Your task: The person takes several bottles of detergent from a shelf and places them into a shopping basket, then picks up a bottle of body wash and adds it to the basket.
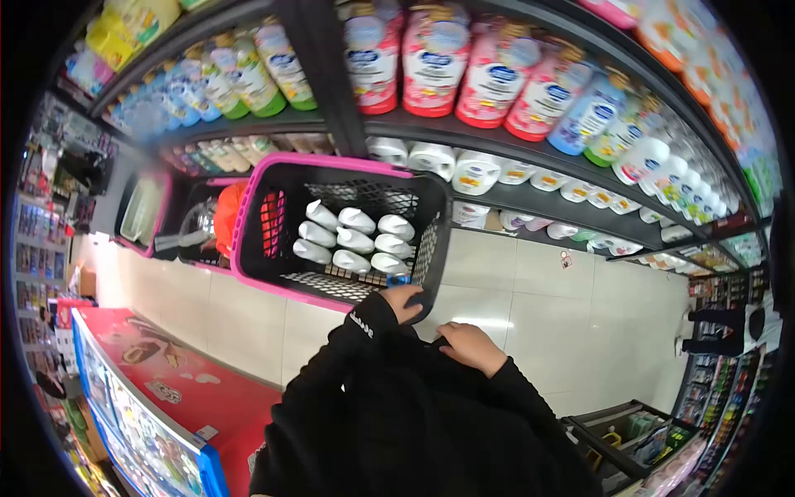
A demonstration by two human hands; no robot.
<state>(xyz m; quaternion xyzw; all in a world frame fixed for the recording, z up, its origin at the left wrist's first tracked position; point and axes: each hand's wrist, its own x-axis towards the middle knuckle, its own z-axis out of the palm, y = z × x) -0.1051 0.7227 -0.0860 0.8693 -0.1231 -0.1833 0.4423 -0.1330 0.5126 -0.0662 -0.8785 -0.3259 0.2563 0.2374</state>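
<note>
A black basket [431,224] with a pink rim holds several white bottles [354,240] standing in rows. My left hand [402,302] is at the basket's near right corner, its fingers over the edge beside a small blue item [398,281]. Whether those fingers grip the rim or something else is hard to make out. To the right of it, my right hand [472,346] is closed near the front of my black clothing, its fingertips on a small dark thing that I cannot make out.
Shelves [397,126] of pink, blue and green bottles run along the far side. More baskets, one with an orange item [229,217], stand at left. A red freezer [190,364] is at lower left, a dark crate [617,439] at lower right. A person [729,330] stands far right.
</note>
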